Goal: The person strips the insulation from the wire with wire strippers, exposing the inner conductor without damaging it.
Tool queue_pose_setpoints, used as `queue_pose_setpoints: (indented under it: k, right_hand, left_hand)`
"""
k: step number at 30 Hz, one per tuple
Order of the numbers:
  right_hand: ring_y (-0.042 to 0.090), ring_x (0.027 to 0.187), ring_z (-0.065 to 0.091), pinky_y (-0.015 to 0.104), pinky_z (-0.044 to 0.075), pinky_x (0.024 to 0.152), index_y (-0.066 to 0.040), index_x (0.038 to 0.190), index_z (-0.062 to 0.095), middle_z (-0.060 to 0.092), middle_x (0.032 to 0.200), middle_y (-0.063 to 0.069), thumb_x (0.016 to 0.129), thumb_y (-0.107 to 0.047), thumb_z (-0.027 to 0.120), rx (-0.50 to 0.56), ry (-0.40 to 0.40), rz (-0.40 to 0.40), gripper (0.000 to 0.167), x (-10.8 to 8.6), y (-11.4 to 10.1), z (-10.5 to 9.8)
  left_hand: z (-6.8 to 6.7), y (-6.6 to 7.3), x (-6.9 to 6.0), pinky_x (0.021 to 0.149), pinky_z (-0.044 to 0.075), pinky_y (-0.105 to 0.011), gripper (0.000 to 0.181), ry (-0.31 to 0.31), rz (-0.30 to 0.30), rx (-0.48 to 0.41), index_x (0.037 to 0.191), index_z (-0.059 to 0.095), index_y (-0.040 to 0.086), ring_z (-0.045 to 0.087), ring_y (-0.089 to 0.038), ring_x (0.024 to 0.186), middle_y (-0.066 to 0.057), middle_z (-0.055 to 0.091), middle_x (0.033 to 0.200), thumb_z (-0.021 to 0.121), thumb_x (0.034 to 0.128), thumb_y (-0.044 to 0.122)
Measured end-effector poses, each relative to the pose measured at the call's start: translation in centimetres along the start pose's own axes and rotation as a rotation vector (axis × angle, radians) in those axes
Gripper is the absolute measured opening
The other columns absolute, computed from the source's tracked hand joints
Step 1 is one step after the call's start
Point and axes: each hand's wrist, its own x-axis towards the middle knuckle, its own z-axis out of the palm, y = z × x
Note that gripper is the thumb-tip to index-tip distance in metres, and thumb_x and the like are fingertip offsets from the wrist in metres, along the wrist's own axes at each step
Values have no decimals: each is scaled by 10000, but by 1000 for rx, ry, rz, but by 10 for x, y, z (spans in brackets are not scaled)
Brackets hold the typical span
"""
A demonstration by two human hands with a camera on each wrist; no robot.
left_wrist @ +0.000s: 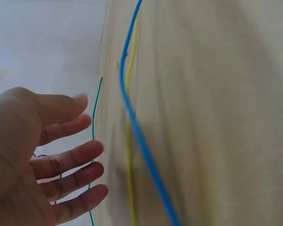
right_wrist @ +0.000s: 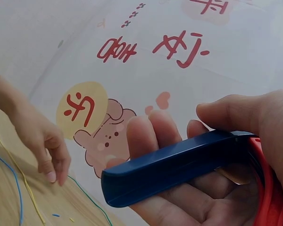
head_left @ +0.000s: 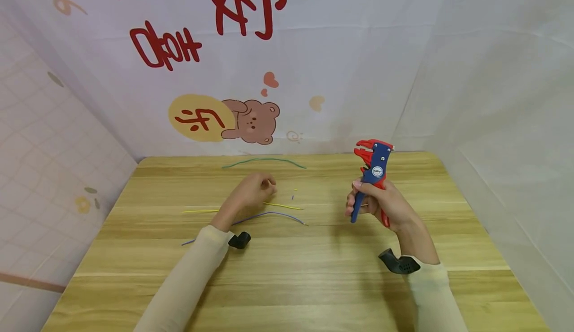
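Note:
My right hand grips wire strippers by their blue and red handles, jaws up, above the right part of the table. In the right wrist view the blue handle lies across the fingers. My left hand holds nothing, its fingers loosely bent in the left wrist view, over the wires. Beneath it run a yellow wire and a blue wire, partly hidden by the wrist. Beyond the hand, a green wire lies near the table's back edge.
Two tiny offcuts, a yellow bit and a blue bit, lie right of the left hand. The wooden table meets a white printed cloth at the back, with more cloth at both sides.

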Motion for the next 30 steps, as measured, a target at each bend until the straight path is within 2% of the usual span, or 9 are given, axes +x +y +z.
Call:
queue_pose_setpoints:
  k: [7,16,19,23,30]
  right_hand:
    - [257,815,777,479,614,844,-37,1165,501,734,868,90,1098,-118,459,35,1,4,112,-1,1,-4]
    - [239,821,766,477,613,855,-53,1168,514,729,873,84,1100,-130,461,35,15,10,115,0,3,-8]
    - [230,805,761,485,612,856,-48,1155,521,726,872,80,1098,-136,469,19,17,15,117,2,4,-9]
    - [232,808,764,488,609,858,-34,1157,506,724,877,82,1093,-134,484,26,9,20,121,2,6,-8]
    - [237,831,765,472,611,865,-51,1144,515,719,878,76,1094,-145,484,19,8,37,111,3,7,-6]
  left_hand:
    - [-6,-5,28,1031,503,-498,321,35,18,-17,1272,655,18,607,-343,1209,-182,649,1253,646,1008,200]
    - [-7,-14,54,1073,454,-511,380,119,1,20,1338,625,14,507,-377,1276,-200,577,1335,635,996,177]
    - [-8,-15,60,1088,439,-515,403,137,0,44,1363,614,15,496,-384,1281,-210,571,1357,633,989,165]
    - [-6,-17,65,1159,384,-521,460,137,-11,78,1424,570,29,451,-399,1365,-212,529,1436,626,985,155]
    - [3,-23,72,1209,338,-503,477,138,-46,140,1462,538,12,402,-399,1431,-225,478,1494,590,1009,152]
